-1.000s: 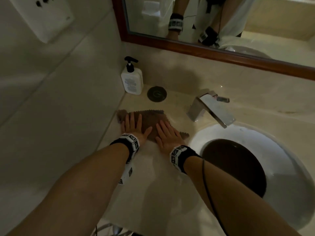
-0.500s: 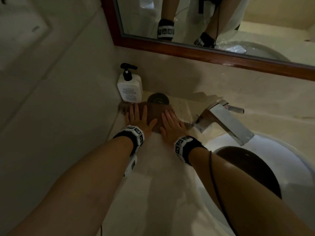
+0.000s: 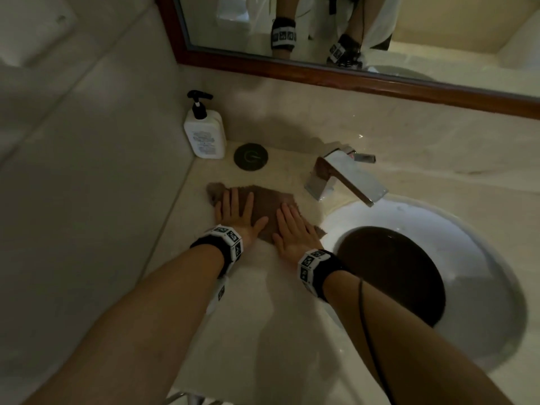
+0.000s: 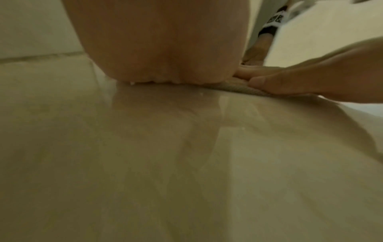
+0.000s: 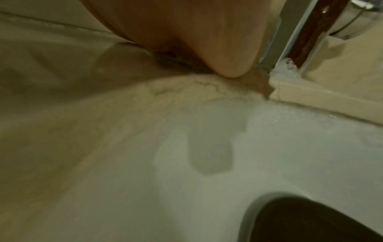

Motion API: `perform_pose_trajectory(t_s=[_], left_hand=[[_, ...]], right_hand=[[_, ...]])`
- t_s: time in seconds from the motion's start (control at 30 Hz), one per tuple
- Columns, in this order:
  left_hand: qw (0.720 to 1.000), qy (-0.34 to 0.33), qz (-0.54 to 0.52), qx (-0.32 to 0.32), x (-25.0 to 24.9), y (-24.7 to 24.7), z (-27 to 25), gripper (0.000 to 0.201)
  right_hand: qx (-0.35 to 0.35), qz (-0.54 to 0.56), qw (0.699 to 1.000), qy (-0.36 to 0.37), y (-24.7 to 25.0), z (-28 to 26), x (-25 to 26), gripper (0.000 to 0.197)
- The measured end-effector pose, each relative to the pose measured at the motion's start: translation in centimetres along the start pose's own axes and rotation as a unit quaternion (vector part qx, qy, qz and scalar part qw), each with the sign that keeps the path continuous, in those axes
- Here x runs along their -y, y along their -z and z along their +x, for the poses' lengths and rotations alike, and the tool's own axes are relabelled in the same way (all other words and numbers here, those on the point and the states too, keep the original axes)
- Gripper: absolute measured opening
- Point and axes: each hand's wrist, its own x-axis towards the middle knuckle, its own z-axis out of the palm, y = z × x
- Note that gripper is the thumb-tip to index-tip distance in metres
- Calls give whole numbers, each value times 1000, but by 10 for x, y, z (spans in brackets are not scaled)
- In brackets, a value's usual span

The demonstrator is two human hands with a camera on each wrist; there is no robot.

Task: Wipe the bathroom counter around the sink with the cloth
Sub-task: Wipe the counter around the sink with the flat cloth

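A brown cloth (image 3: 270, 201) lies flat on the beige counter (image 3: 263, 317), left of the sink (image 3: 409, 229). My left hand (image 3: 236, 213) presses on its left part with straight fingers. My right hand (image 3: 292, 228) presses flat on its right part, beside the sink's rim. In the left wrist view the palm of my left hand (image 4: 157, 49) sits on the cloth's edge (image 4: 234, 87), with my right hand (image 4: 311, 78) beside it. The right wrist view shows my right palm (image 5: 196, 37) on the cloth (image 5: 180, 63) near the basin.
A white pump bottle (image 3: 204, 133) stands in the back left corner against the wall. A dark round disc (image 3: 250, 156) lies next to it. The chrome faucet (image 3: 344, 178) juts over the sink, which holds dark water (image 3: 391, 273). A wood-framed mirror (image 3: 350, 80) hangs above.
Both hands slid the cloth back toward me, away from the pump bottle and the dark disc, after pushing it up against them half a second ago.
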Motion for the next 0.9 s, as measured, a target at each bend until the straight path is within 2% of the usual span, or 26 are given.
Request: perform_pose_trajectory(t_s=[0.13, 0.23, 0.3, 0.37, 0.43, 0.53, 0.7, 0.8, 0.9], left_hand=[[999, -39, -5, 3, -14, -16, -28, 73], [997, -73, -11, 15, -16, -20, -38, 71], [996, -88, -11, 24, -14, -18, -35, 70], [994, -109, -1, 21, -11, -14, -28, 68], [992, -126, -3, 17, -10, -11, -18, 68], [991, -137, 5, -7, -13, -6, 1, 78], [987, -160, 29, -15, -25, 5, 52, 63], [983, -177, 39, -32, -37, 11, 76, 64], [976, -207, 62, -36, -42, 13, 89, 66]], right_hand=[[-1, -4, 1000, 8, -11, -38, -7, 80], [1, 14, 1000, 10, -15, -55, -12, 65], [-6, 11, 1000, 14, -15, -56, -14, 68], [-15, 4, 1000, 19, -15, -51, -14, 81], [-24, -4, 1000, 13, -13, -41, -16, 86], [-33, -6, 999, -4, -5, -24, -24, 79], [-37, -17, 999, -36, 8, 4, -37, 78], [-55, -12, 998, -39, 9, 13, -43, 71], [-60, -1, 997, -40, 6, 14, -44, 72]])
